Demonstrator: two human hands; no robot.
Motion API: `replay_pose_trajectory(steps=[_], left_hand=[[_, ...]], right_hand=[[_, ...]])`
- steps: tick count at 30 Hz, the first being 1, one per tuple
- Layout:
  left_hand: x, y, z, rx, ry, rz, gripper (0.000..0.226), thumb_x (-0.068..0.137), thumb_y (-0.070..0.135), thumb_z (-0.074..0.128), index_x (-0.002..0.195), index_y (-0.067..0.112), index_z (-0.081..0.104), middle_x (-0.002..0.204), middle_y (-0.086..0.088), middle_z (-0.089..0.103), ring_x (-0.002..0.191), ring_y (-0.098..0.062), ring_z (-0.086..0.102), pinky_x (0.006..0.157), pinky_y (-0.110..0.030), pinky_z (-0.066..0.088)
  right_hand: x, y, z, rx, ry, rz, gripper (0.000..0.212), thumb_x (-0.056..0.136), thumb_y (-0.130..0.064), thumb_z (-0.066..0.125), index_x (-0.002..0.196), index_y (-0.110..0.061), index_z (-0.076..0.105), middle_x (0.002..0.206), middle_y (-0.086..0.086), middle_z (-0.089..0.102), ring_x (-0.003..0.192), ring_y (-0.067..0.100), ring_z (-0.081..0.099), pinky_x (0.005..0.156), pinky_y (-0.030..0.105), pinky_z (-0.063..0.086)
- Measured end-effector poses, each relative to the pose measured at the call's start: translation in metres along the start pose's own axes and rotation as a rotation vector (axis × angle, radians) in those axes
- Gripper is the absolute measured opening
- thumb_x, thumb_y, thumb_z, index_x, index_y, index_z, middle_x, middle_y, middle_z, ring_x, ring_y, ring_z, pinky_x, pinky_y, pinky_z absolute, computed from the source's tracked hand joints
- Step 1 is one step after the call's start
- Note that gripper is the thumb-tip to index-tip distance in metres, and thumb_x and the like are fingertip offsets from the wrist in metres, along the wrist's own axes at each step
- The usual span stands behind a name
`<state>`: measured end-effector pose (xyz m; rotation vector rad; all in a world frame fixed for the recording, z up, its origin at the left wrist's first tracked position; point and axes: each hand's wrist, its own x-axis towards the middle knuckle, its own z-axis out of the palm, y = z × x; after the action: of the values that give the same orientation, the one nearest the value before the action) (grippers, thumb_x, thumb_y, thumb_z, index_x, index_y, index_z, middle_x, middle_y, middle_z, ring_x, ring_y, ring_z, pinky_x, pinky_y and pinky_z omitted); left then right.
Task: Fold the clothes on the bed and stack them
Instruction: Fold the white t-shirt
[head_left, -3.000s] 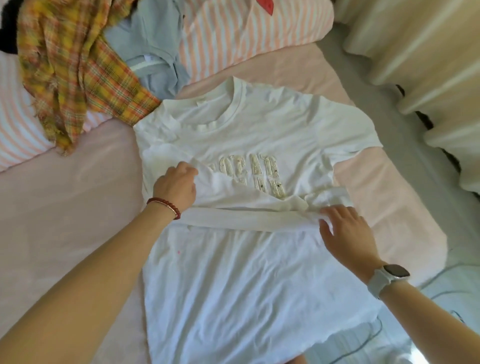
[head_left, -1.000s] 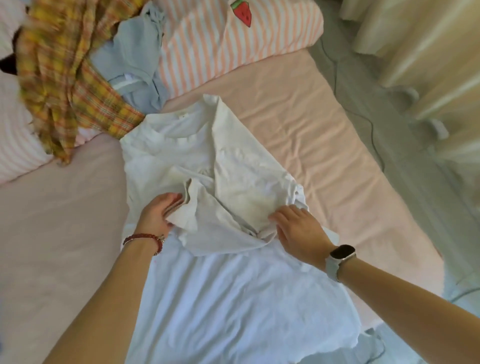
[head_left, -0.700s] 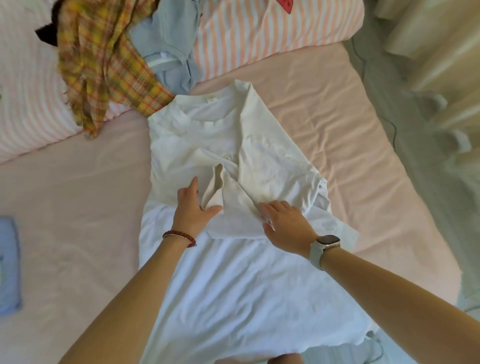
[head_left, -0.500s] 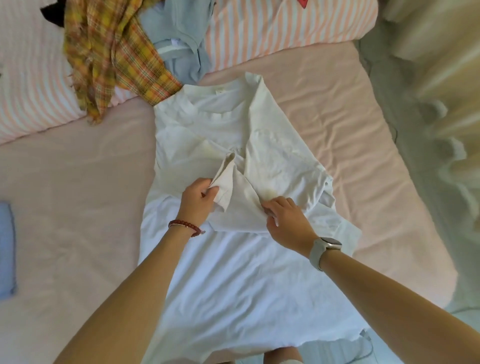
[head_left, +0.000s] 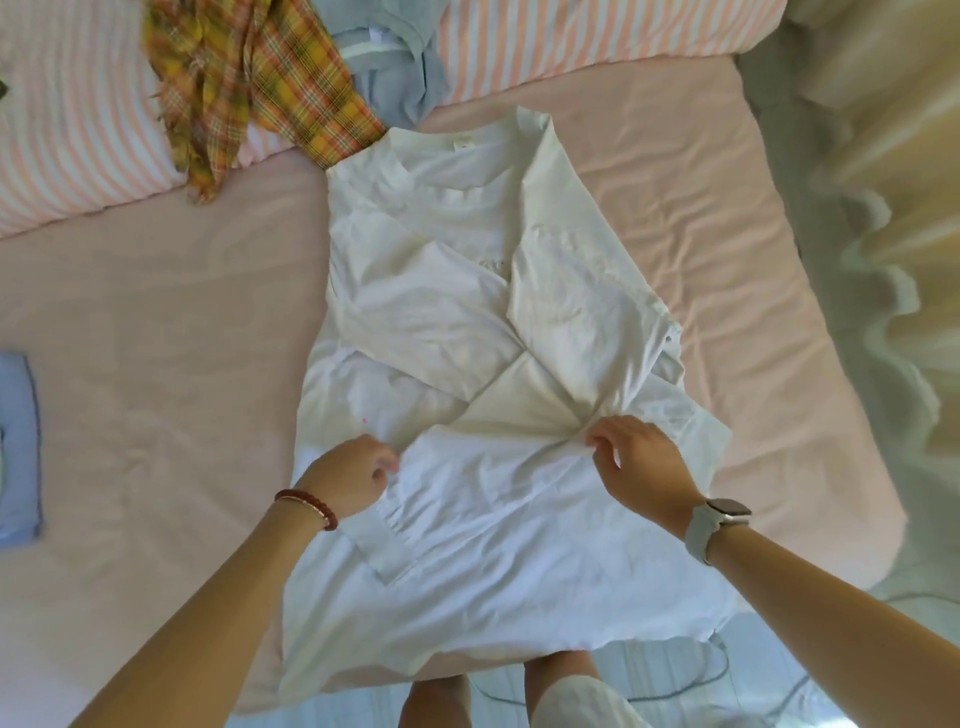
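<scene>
1. The left hand (head_left: 347, 477), with a dark red bead bracelet (head_left: 307, 508) at the wrist, sits on the lower left part of a white T-shirt (head_left: 483, 415). Its fingers are curled inward, and the fingertips seem to pinch a small bit of the white cloth, though the grasp itself is partly hidden by the knuckles.
2. The right hand (head_left: 640, 470), with a pale grey smartwatch (head_left: 714, 522) on the wrist, pinches a gathered bunch of the shirt cloth between thumb and fingers; creases fan out from that point.
3. The two hands are well apart, at about the same height across the middle of the shirt.
4. The white T-shirt lies flat in the middle of a bed with a pink sheet (head_left: 156, 338), collar pointing away from the person. Both of its sides are folded inward, so the two flaps cross over the chest in an X shape. The lower half is spread out and its hem hangs over the near edge of the bed.
5. Beyond the collar, a yellow and orange plaid garment (head_left: 249, 78) lies crumpled, touching the shirt's left shoulder. Just beside it is a rumpled pale blue garment (head_left: 389, 57).
6. Both garments rest partly on pillows with pink and white stripes (head_left: 571, 36) along the far edge.
7. At the far left edge of the view lies a folded light blue cloth (head_left: 18, 447), well apart from the shirt.
8. Cream curtains (head_left: 883, 156) hang on the right.
</scene>
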<state>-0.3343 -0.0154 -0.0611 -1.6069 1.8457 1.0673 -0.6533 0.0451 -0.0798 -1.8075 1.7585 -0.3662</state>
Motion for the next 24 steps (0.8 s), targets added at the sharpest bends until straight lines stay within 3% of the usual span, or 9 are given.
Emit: replay_pose_trajectory(steps=[3, 6, 8, 10, 14, 17, 19, 21, 24], left_hand=[[0.012, 0.031, 0.010, -0.374, 0.300, 0.011, 0.027, 0.091, 0.015, 0.055, 0.117, 0.007, 0.059, 0.116, -0.007, 0.059, 0.108, -0.021, 0.056, 0.087, -0.023, 0.040], [0.027, 0.058, 0.020, -0.511, 0.163, -0.081, 0.036, 0.087, 0.036, 0.061, 0.115, 0.013, 0.057, 0.108, 0.005, 0.057, 0.106, -0.015, 0.054, 0.085, -0.024, 0.039], [0.031, 0.072, 0.021, -0.490, 0.131, -0.071, 0.037, 0.076, 0.049, 0.056, 0.088, 0.014, 0.058, 0.081, 0.006, 0.056, 0.084, -0.020, 0.056, 0.071, -0.029, 0.039], [0.025, 0.078, 0.017, -0.628, 0.199, 0.013, 0.026, 0.072, 0.043, 0.049, 0.072, 0.016, 0.047, 0.065, 0.004, 0.045, 0.062, -0.013, 0.047, 0.059, -0.024, 0.034], [-0.003, 0.061, -0.005, -0.798, 0.388, 0.104, 0.016, 0.093, 0.016, 0.053, 0.083, 0.021, 0.041, 0.068, -0.002, 0.044, 0.049, -0.002, 0.039, 0.047, -0.012, 0.033], [-0.021, 0.029, -0.016, -0.783, 0.487, 0.038, 0.020, 0.089, 0.032, 0.055, 0.094, 0.014, 0.046, 0.076, -0.005, 0.049, 0.060, -0.012, 0.043, 0.054, -0.018, 0.036], [-0.021, 0.017, -0.015, -0.699, 0.415, -0.077, 0.035, 0.087, 0.044, 0.053, 0.102, 0.013, 0.045, 0.078, -0.002, 0.050, 0.067, -0.018, 0.047, 0.058, -0.025, 0.036], [-0.018, 0.016, -0.007, -0.699, 0.270, -0.197, 0.030, 0.091, 0.040, 0.053, 0.106, 0.015, 0.046, 0.082, 0.002, 0.051, 0.070, -0.015, 0.049, 0.058, -0.024, 0.035], [-0.017, 0.016, 0.004, -0.711, 0.030, -0.211, 0.037, 0.083, 0.044, 0.064, 0.102, 0.014, 0.055, 0.093, 0.003, 0.060, 0.079, -0.010, 0.056, 0.061, -0.022, 0.040]], right_hand=[[0.007, -0.005, -0.009, 0.357, 0.114, 0.570, 0.009, 0.093, -0.019, 0.047, 0.099, -0.017, 0.054, 0.082, -0.001, 0.058, 0.074, 0.015, 0.053, 0.064, 0.026, 0.040], [0.027, -0.003, -0.017, 0.701, 0.195, 0.871, 0.020, 0.092, -0.025, 0.048, 0.103, -0.010, 0.056, 0.079, 0.003, 0.062, 0.072, 0.019, 0.057, 0.070, 0.031, 0.048], [0.039, -0.006, -0.021, 0.895, 0.212, 0.906, 0.015, 0.093, -0.020, 0.048, 0.095, -0.009, 0.058, 0.076, 0.004, 0.061, 0.070, 0.019, 0.059, 0.074, 0.033, 0.052], [0.050, -0.012, -0.024, 1.062, 0.204, 0.944, 0.014, 0.092, -0.013, 0.049, 0.092, -0.004, 0.059, 0.078, 0.009, 0.060, 0.072, 0.021, 0.058, 0.073, 0.033, 0.054], [0.060, -0.024, -0.025, 1.215, 0.224, 0.891, 0.024, 0.085, 0.004, 0.037, 0.101, -0.004, 0.053, 0.088, 0.009, 0.054, 0.080, 0.021, 0.054, 0.056, 0.027, 0.053], [0.054, -0.031, -0.018, 1.259, 0.245, 0.839, 0.026, 0.086, 0.005, 0.033, 0.099, -0.008, 0.052, 0.090, 0.006, 0.053, 0.081, 0.021, 0.054, 0.056, 0.026, 0.052], [0.049, -0.035, -0.011, 1.243, 0.207, 0.870, 0.022, 0.088, 0.003, 0.034, 0.095, -0.009, 0.051, 0.091, 0.008, 0.053, 0.082, 0.023, 0.057, 0.056, 0.027, 0.053], [0.046, -0.037, -0.004, 1.249, 0.167, 0.942, 0.017, 0.091, -0.001, 0.038, 0.103, -0.005, 0.050, 0.095, 0.011, 0.055, 0.080, 0.024, 0.060, 0.056, 0.026, 0.054], [0.042, -0.039, 0.006, 1.332, 0.051, 0.977, 0.012, 0.093, -0.010, 0.048, 0.104, -0.005, 0.051, 0.101, 0.015, 0.061, 0.083, 0.024, 0.063, 0.074, 0.033, 0.055]])
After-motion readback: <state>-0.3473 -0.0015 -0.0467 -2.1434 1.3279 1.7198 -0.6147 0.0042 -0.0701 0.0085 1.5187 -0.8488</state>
